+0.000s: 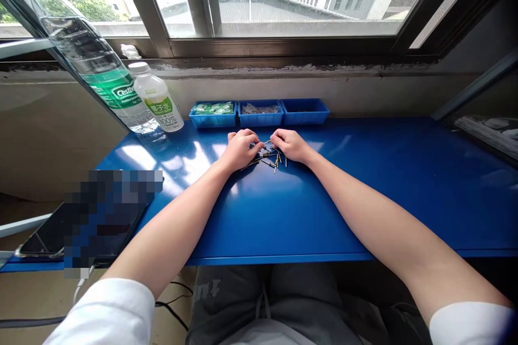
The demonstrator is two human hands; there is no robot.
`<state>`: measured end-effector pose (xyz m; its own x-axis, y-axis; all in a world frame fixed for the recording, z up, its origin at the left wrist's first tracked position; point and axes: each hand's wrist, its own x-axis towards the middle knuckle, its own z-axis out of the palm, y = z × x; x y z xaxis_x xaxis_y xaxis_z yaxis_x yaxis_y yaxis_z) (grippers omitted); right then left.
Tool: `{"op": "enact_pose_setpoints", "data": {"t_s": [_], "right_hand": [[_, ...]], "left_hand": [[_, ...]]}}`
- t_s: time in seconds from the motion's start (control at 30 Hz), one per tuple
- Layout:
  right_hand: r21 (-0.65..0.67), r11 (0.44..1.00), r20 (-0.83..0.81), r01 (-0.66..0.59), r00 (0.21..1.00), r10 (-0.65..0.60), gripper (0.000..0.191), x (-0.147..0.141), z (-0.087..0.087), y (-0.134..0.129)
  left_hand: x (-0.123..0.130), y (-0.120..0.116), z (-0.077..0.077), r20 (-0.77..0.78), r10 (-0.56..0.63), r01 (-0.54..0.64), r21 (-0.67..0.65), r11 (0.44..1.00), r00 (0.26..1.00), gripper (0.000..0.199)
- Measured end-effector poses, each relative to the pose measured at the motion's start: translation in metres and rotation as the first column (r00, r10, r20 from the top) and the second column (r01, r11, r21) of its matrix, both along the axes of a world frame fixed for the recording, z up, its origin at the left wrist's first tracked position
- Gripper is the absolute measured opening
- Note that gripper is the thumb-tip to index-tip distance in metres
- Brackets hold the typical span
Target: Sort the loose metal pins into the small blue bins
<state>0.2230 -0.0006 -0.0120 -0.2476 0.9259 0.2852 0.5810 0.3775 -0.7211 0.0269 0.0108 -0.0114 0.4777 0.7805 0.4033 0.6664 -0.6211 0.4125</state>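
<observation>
Head view: curled left hand point(239, 150) and right hand point(290, 145) flank scattered metal pins point(269, 157), any pinch unclear.

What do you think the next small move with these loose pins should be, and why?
I'd probably use the right hand to lift one of the outer pins: they lie crossed in a loose heap, close beside that hand.

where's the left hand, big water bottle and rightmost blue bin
left hand point(240, 150), head view, back of the hand
big water bottle point(111, 91), head view, green label
rightmost blue bin point(305, 117), head view, front wall
</observation>
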Motion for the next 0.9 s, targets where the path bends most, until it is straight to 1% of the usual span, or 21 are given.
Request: {"op": "enact_pose_setpoints", "data": {"t_s": [0.23,0.47,0.6,0.7,0.77,0.9], "right_hand": [[0.014,1.000,-0.015,0.006,1.000,-0.006,0.032,0.001,-0.001,0.000],[0.041,0.997,-0.229,-0.062,0.971,0.070,0.038,-0.006,0.005,-0.008],[0.073,0.993,-0.242,-0.097,0.964,0.112,0.035,-0.015,0.011,-0.016],[0.075,0.994,-0.284,-0.079,0.954,0.097,0.031,-0.017,0.012,-0.017],[0.060,0.997,-0.306,-0.051,0.950,0.067,0.029,-0.017,0.011,-0.017],[0.039,0.999,-0.298,-0.023,0.954,0.034,0.029,-0.017,0.008,-0.016]], "left_hand": [[0.000,0.000,-0.001,-0.008,-0.033,0.033,-0.007,0.999,0.999,0.020],[-0.002,-0.003,0.001,-0.018,-0.089,0.089,0.015,0.996,0.996,0.022],[-0.002,-0.003,0.001,0.013,-0.092,0.091,0.051,0.995,0.996,0.024],[-0.001,-0.004,0.002,0.038,-0.104,0.099,0.099,0.990,0.994,0.023],[0.000,-0.005,0.003,0.051,-0.086,0.080,0.120,0.990,0.995,0.025],[0.001,-0.007,0.005,0.050,-0.005,-0.001,0.124,0.992,0.999,0.027]]}}
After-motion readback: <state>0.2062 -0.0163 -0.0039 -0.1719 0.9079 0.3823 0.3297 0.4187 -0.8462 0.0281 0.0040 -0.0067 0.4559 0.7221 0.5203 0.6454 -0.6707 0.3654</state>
